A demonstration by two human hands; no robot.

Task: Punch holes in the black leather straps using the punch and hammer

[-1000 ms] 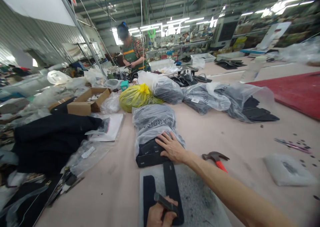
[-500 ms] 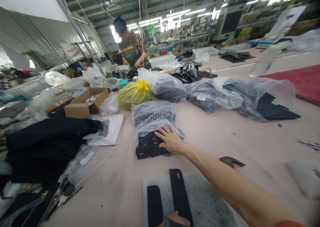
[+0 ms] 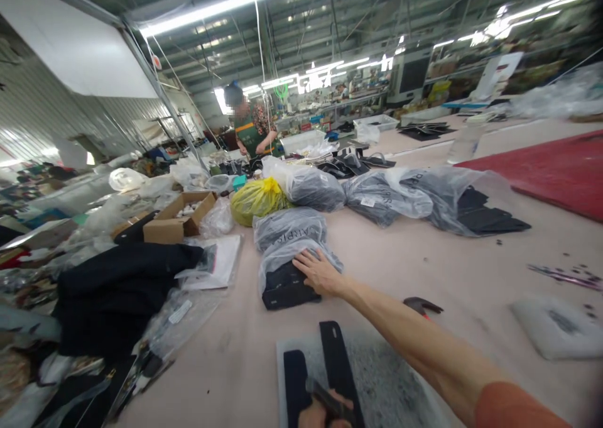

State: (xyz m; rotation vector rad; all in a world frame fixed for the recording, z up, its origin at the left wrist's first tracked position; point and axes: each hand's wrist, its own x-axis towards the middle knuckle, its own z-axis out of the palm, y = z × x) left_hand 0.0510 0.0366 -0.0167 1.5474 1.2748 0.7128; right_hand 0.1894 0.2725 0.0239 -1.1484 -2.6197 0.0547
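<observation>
My right hand [image 3: 321, 274] lies palm down, fingers spread, on the opening of a translucent printed plastic bag [image 3: 287, 230]. Black flat pieces [image 3: 288, 286] stick out of this bag under my fingers. At the bottom edge, my left hand [image 3: 315, 414] is closed around a dark rod-like tool [image 3: 330, 400], partly cut off by the frame. Beneath it are a short black piece [image 3: 294, 378] and a longer black strip with a slot [image 3: 335, 352], both on a grey slab [image 3: 386, 365].
A claw hammer [image 3: 424, 305] lies right of the slab. Further right are scissors [image 3: 563, 276] and a wrapped white block [image 3: 558, 326]. Black cloth [image 3: 122, 290] and a cardboard box [image 3: 179, 217] are left. More filled bags [image 3: 315, 186] stand behind; a person [image 3: 254, 129] works beyond.
The view has tilted up and shifted right. My right hand stays on the bag. The dark tool in my left hand shows more clearly over the black pieces.
</observation>
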